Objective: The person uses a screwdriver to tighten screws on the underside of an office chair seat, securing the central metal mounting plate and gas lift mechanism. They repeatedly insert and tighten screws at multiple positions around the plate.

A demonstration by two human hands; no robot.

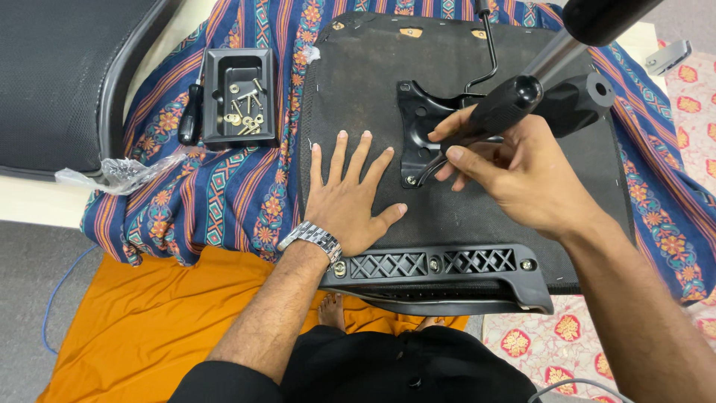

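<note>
Left hand (pixel 349 201) lies flat, fingers spread, on upturned black chair seat base (pixel 358 97) mid-frame; right hand (pixel 514 172) grips black-handled screwdriver (pixel 500 108) at black metal mounting plate (pixel 414 127).

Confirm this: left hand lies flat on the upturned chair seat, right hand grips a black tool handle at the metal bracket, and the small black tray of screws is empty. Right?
Not quite. The head view shows the small black tray holds several screws and washers. The left hand, upturned chair seat, right hand, black tool handle and metal bracket are as stated.

open seat underside (pixel 477 216) below metal bracket (pixel 418 127), black lever (pixel 488 45) and gas cylinder (pixel 556 56) crowd above
</note>
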